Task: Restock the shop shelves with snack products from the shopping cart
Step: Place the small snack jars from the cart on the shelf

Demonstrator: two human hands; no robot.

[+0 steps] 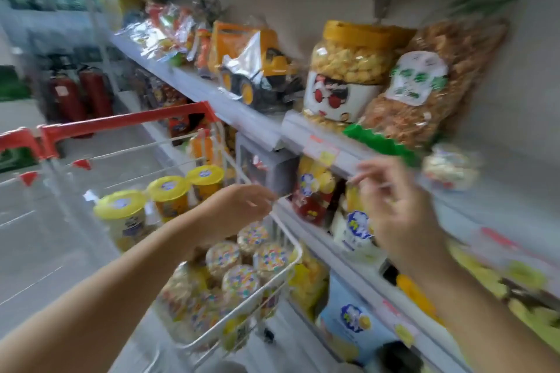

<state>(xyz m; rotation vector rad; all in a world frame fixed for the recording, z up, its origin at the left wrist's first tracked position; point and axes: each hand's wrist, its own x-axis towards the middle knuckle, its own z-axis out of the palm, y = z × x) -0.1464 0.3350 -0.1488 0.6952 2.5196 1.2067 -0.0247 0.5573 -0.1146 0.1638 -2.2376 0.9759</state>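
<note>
**Both hands empty between cart and shelf; stock upright in basket**

Finds sprinkle-lidded tubs [241, 280] packed close in the near corner of the shopping cart [291, 263], lids up, long axes vertical. Judges them packed so to stop rolling and to allow lifting from the top. Places the left hand [239, 209] just above them, by the cart's rim. Reads its fingers as loosely extended toward the shelving, blurred, with nothing visible in them. Places the right hand [403, 215] in front of the shelf edge [321, 148], fingers [368, 169] spread and slightly bent, gripping nothing. Judges both hands poised either for the next pick or for tidying shelf stock; cannot tell which. Notes yellow-lidded tubs [121, 206] further along the cart, likewise upright. Records on the shelf above a popcorn jar [351, 66] standing upright, a snack bag [430, 85] tilted just beside it with its label outward, and a toy truck [260, 70] beyond.
</note>
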